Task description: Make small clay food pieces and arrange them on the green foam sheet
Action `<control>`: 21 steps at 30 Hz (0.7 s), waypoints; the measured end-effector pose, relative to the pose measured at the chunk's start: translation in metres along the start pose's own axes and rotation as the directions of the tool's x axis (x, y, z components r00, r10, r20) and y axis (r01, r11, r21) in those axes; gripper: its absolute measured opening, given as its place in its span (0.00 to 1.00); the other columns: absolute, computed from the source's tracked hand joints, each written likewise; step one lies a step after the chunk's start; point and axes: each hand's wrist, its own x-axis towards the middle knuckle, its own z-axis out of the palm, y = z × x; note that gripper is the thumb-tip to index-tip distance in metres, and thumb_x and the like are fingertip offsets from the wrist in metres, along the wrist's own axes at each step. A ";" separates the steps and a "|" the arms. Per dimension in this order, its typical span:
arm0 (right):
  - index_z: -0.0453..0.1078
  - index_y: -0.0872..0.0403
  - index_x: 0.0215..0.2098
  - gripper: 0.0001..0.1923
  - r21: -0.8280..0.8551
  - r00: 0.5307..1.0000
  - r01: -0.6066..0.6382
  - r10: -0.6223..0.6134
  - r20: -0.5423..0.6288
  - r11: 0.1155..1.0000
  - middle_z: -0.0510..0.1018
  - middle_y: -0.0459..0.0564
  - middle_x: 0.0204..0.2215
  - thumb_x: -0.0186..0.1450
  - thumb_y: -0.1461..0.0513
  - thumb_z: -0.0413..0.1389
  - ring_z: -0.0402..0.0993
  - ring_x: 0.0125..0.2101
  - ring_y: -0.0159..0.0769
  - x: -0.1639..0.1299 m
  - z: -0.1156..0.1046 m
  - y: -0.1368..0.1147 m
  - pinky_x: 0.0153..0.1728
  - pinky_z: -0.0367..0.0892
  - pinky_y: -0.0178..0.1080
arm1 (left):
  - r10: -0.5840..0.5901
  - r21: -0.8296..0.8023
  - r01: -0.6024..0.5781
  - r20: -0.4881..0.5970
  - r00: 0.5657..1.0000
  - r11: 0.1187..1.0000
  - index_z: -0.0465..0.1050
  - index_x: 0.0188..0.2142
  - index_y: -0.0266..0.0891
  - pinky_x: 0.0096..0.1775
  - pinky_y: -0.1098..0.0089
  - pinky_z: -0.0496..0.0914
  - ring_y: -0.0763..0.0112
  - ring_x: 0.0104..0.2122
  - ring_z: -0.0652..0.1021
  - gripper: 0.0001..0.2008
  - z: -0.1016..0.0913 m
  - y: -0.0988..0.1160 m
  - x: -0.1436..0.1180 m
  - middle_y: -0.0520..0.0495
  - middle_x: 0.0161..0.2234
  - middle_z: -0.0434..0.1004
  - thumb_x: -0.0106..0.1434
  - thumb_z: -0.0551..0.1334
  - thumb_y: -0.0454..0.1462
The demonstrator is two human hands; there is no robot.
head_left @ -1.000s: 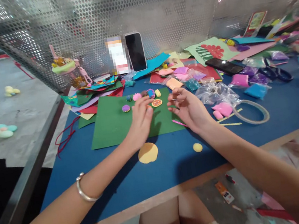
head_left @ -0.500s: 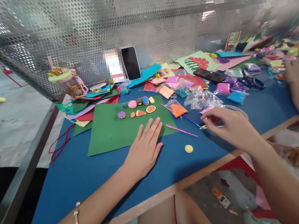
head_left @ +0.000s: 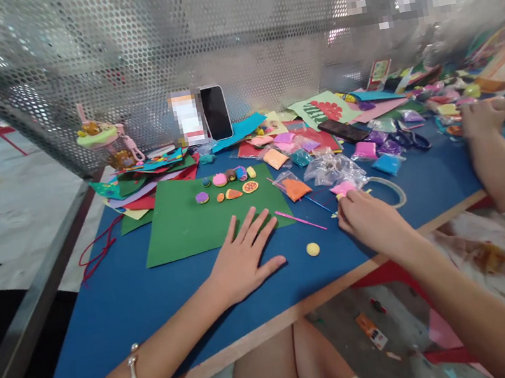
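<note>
My left hand (head_left: 242, 256) lies flat, fingers spread, over the front edge of a green paper sheet (head_left: 182, 230) and the blue tabletop. Small clay pieces sit on the sheet, among them a pizza-like disc (head_left: 250, 187), a pink one (head_left: 220, 179) and a purple one (head_left: 202, 197). Curled downward, my right hand (head_left: 370, 218) rests at the table beside a pink clay lump (head_left: 343, 188) and a clear ring (head_left: 398, 188); its fingertips are hidden. Between my hands are a yellow clay ball (head_left: 313, 249) and a pink stick tool (head_left: 300, 220).
Clay packets, such as an orange one (head_left: 295, 188) and a blue one (head_left: 388, 163), lie beyond my right hand. Two phones, one dark-screened (head_left: 216, 112), lean on the perforated metal panel (head_left: 254, 27). Another person's hand (head_left: 483, 118) is at the far right.
My right hand has turned knuckles-up and lowered, its fingers curling under. The thumb of my left hand has spread outward. The view has shifted slightly.
</note>
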 end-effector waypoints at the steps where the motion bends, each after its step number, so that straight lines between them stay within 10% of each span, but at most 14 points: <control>1: 0.69 0.64 0.39 0.13 -0.033 1.000 -0.005 0.006 0.024 0.999 0.72 0.62 0.37 0.65 0.64 0.45 0.70 0.40 0.49 0.000 -0.004 -0.003 0.36 0.63 0.42 | -0.003 -0.042 0.003 -0.006 1.000 0.999 0.46 0.65 0.42 0.62 0.46 0.38 0.56 0.65 0.43 0.34 0.000 -0.001 -0.001 0.45 0.66 0.46 0.64 0.46 0.55; 8: 0.68 0.61 0.35 0.13 0.032 0.991 -0.009 0.005 0.131 0.999 0.74 0.59 0.36 0.65 0.62 0.45 0.73 0.36 0.46 0.013 -0.024 -0.007 0.30 0.60 0.38 | -0.227 -0.494 0.074 -0.258 0.939 0.867 0.51 0.61 0.43 0.62 0.48 0.40 0.60 0.65 0.45 0.27 -0.007 -0.010 -0.008 0.43 0.64 0.50 0.68 0.38 0.52; 21: 0.67 0.55 0.37 0.13 0.234 0.998 0.054 -0.047 -0.036 0.971 0.75 0.51 0.33 0.67 0.56 0.46 0.72 0.32 0.39 0.010 -0.025 -0.014 0.24 0.54 0.34 | -0.448 -0.582 0.151 -0.408 0.795 0.799 0.64 0.48 0.41 0.58 0.59 0.57 0.66 0.55 0.66 0.18 -0.019 -0.016 -0.012 0.43 0.51 0.67 0.69 0.44 0.46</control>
